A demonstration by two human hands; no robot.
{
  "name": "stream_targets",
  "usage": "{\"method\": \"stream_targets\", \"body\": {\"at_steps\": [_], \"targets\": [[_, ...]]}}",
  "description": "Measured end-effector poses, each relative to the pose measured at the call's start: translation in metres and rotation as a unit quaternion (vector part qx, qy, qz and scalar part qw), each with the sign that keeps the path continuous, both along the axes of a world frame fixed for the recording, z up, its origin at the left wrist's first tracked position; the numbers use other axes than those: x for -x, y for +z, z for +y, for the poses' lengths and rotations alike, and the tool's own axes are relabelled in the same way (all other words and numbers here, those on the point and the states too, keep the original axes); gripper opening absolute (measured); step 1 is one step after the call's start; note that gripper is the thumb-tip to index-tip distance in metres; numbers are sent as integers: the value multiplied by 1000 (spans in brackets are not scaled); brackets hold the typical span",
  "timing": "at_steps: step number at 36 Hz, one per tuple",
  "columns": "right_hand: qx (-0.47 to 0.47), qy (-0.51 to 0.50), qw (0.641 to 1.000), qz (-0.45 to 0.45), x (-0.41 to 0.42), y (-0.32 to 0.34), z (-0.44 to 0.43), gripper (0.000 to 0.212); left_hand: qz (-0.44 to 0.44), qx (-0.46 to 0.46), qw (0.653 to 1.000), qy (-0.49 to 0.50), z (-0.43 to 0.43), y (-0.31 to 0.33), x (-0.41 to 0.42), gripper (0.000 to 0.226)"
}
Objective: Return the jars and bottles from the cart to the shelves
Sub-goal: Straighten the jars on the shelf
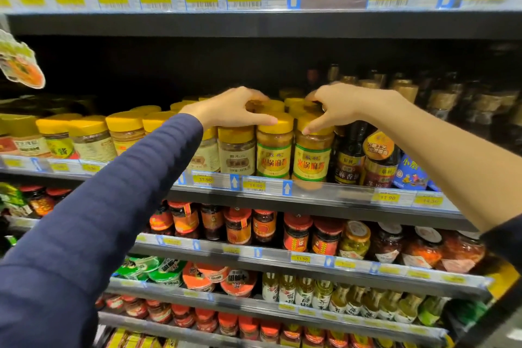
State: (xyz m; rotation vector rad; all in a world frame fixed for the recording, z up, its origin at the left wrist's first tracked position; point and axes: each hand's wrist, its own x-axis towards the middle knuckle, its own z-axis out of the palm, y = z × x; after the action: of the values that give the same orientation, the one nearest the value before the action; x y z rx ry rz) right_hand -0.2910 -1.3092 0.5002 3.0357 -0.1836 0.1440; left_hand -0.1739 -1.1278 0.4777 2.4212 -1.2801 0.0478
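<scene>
Supermarket shelving fills the view; both my hands are up at the yellow-lidded jar shelf (310,195).

Left hand (226,110): grip curled over the jar tops, thumb laid along the lid edge of the left front jar (274,147), fingers arched over a jar behind it — whether they clamp anything, I cannot tell. Dark blue sleeve (99,220) runs back down-left.

Right hand (339,107): thumb tip on the lid rim of the right front jar (312,155), fingers bent over the lids behind; grip part closed, hold not clear. Forearm bare.

The two front jars stand upright, just beside each other at the shelf's front edge, yellow labels with red characters. Left of them — a row of similar yellow-lidded jars (124,133). Right of them, dark sauce bottles (350,155), touching or nearly so.

Price tags (254,186) line the shelf lip. One shelf below: red-lidded jars (295,234).
</scene>
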Motion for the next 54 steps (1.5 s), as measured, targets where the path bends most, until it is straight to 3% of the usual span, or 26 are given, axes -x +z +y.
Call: {"method": "stream_targets", "body": {"at_steps": [7, 13, 22, 28, 34, 48, 54], "targets": [[-67, 94, 992, -55, -13, 12, 30, 65, -23, -3, 996, 89, 52, 10, -13, 47], [-87, 124, 988, -31, -43, 3, 60, 67, -6, -55, 991, 124, 87, 6, -30, 59], [-52, 79, 995, 23, -85, -8, 90, 84, -32, -147, 983, 101, 94, 6, -74, 79], [-26, 35, 996, 79, -101, -5, 100, 82, -19, -192, 980, 57, 90, 0, -99, 88], [-13, 0, 993, 115, -106, -4, 104, 82, -38, -189, 981, 26, 89, -3, -114, 84], [-47, -65, 993, 86, -110, -11, 105, 85, -66, -171, 983, 29, 85, -10, -121, 106], [-45, -78, 993, 78, -109, -14, 108, 86, -63, -156, 986, 12, 87, -12, -120, 92]]}}
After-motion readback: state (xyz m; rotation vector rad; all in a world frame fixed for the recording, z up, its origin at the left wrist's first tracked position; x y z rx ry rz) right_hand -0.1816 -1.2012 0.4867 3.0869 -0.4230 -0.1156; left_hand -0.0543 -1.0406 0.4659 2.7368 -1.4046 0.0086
